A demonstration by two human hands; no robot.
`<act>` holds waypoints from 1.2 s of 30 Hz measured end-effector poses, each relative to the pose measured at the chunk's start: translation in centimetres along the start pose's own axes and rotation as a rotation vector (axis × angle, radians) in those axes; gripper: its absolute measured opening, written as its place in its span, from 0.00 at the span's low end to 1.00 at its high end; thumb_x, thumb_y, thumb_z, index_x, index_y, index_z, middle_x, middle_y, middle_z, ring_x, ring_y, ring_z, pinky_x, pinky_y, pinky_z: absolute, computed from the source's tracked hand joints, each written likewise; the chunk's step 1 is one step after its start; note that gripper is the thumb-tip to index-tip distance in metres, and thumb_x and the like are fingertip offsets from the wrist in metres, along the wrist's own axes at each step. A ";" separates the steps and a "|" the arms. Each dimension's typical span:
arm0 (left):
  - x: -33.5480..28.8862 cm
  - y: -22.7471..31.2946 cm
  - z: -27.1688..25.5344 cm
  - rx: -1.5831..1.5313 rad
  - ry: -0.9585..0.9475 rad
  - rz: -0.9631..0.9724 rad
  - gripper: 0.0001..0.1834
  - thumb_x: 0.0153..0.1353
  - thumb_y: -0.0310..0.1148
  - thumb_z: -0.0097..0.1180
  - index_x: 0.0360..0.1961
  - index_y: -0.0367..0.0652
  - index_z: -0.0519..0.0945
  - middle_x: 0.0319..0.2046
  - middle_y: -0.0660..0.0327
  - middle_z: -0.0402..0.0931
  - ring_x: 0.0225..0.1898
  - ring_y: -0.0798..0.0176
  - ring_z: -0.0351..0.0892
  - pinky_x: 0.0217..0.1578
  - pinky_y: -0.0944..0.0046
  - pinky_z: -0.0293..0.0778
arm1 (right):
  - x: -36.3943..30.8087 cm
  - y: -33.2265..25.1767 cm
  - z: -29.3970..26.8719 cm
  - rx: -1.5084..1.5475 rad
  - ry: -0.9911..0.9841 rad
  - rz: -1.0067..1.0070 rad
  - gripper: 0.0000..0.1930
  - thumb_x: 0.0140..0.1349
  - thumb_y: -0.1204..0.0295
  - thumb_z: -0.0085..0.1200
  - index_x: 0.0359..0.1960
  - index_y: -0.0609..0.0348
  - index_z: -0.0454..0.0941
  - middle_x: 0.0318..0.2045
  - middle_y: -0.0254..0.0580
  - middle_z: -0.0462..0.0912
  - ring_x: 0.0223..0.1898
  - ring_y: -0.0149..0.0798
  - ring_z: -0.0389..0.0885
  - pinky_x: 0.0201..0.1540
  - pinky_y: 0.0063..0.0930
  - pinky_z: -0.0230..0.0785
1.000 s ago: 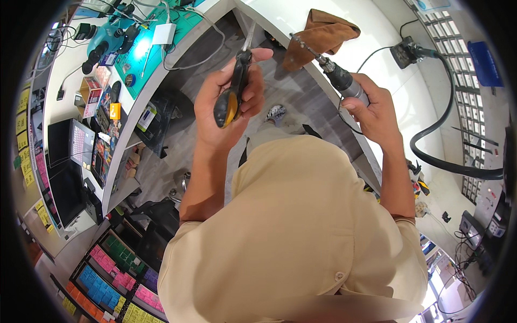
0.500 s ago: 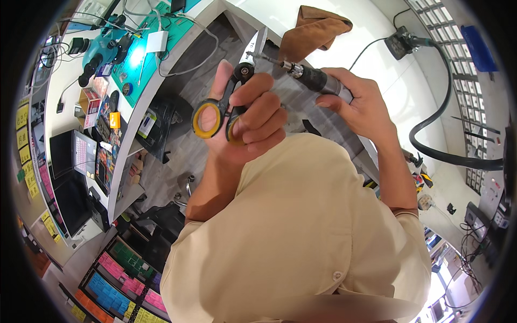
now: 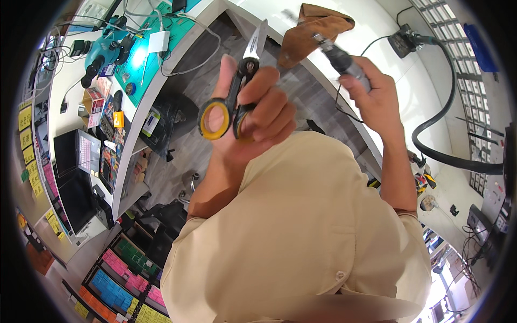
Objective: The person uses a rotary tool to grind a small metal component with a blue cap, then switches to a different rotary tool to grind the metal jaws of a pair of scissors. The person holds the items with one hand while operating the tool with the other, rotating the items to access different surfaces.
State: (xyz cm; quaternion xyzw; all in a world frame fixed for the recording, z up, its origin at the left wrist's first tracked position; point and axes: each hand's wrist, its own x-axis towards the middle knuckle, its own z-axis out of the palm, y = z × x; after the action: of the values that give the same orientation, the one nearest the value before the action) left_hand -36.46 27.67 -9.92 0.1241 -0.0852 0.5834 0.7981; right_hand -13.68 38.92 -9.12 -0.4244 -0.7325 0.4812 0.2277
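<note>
My left hand (image 3: 264, 110) is wrapped round a pair of scissors (image 3: 249, 65) with black handles and yellow-lined finger loops. The scissors' blades lie together and point up and away from me. In my right hand (image 3: 376, 97) is a grey and black rotary tool (image 3: 347, 65) with a metal chuck, gripped by its body. Its tip is smeared by motion and aims up and to the left, over a folded brown cloth (image 3: 296, 47) on the white bench. Tool and scissors are apart.
At the left, a white desk (image 3: 121, 177) carries a teal microscope (image 3: 105, 54), a teal mat (image 3: 153, 67) and a laptop (image 3: 89, 153). A thick black hose (image 3: 431, 121) curves along the right bench. A black chair (image 3: 164, 223) stands at the lower left.
The rotary tool in my right hand has moved up and right, away from the scissors' blades. The scissors have shifted slightly to the right and upward in my left hand.
</note>
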 end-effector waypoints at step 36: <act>2.1 0.0 0.7 1.508 0.267 0.373 0.17 0.74 0.21 0.45 0.61 0.32 0.72 0.57 0.45 0.78 0.56 0.51 0.82 0.56 0.54 0.78 | -0.4 -5.0 1.5 0.594 0.003 0.077 0.24 0.66 0.52 0.63 0.52 0.61 0.79 0.30 0.32 0.82 0.27 0.25 0.76 0.29 0.21 0.68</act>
State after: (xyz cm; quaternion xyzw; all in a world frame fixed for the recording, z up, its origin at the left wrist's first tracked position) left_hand -35.77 29.35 -8.65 0.5446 0.4107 0.6179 0.3910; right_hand -16.63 36.92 -5.23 -0.3674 -0.5429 0.6818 0.3247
